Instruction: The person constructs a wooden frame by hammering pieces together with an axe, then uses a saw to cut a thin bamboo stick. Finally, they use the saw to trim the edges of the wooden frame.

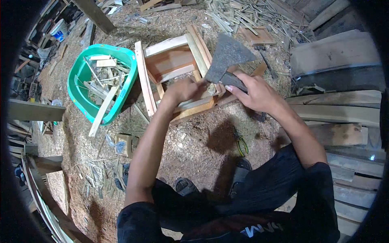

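sawdust floor (194, 137) underfoot, shavings thick all over. dead centre, a small wooden frame (174, 67) lying on the sawdust, pale slats around a reddish panel, one long slat along its left edge.

left hand (184, 90) down on the near rail of the frame, fingers curled shut into a fist; anything inside that fist too hidden to tell. right hand (253, 95) clamped tight on a hatchet (229, 56), grip close under the head, broad grey blade up over the frame's right edge and pointing away from the body. blade resting on the wood or just above it, cannot tell.

now the margins. left side tight: green basin (81, 95) full of wood scraps, rim just beside that long slat. right side tight as well: stacked planks (336, 109) near the right forearm, rough ends facing inward. far side cluttered, thin offcuts (239, 16) strewn about and a small square board (255, 36) just beyond the blade tip.

near side, the one open patch: bare sawdust between frame and feet, only a pair of green-handled pliers (242, 146) lying there, well apart from both hands.
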The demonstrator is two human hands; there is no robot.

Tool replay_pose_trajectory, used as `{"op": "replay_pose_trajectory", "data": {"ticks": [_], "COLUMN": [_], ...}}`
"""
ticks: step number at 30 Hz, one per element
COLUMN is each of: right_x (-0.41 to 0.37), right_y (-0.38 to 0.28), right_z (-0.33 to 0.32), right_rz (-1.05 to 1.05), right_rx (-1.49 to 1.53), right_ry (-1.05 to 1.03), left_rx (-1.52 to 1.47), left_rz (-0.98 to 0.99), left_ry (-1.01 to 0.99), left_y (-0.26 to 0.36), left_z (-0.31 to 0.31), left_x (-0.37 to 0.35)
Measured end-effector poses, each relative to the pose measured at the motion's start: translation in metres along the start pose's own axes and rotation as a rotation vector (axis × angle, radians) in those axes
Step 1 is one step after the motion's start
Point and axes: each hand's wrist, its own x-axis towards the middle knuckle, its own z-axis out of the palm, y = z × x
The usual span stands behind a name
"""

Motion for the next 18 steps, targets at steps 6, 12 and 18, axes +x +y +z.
{"op": "replay_pose_trajectory", "data": {"ticks": [6, 12, 18], "right_x": [-0.003, -0.006, 0.0], "right_y": [-0.008, -0.011, -0.022], "right_z": [-0.003, -0.015, -0.028], "right_rz": [-0.17, -0.057, -0.011], "right_rx": [-0.111, -0.1, 0.034], "right_ry": [0.068, -0.062, 0.001], "left_rx": [0.123, 0.028, -0.105], "left_rz": [0.136, 0.068, -0.049], "left_ry": [0.114, 0.064, 0.022], "left_y": [-0.027, -0.021, 0.008], "left_z": [0.016, 0.012, -0.005], "left_x": [0.02, 0.022, -0.001]}}
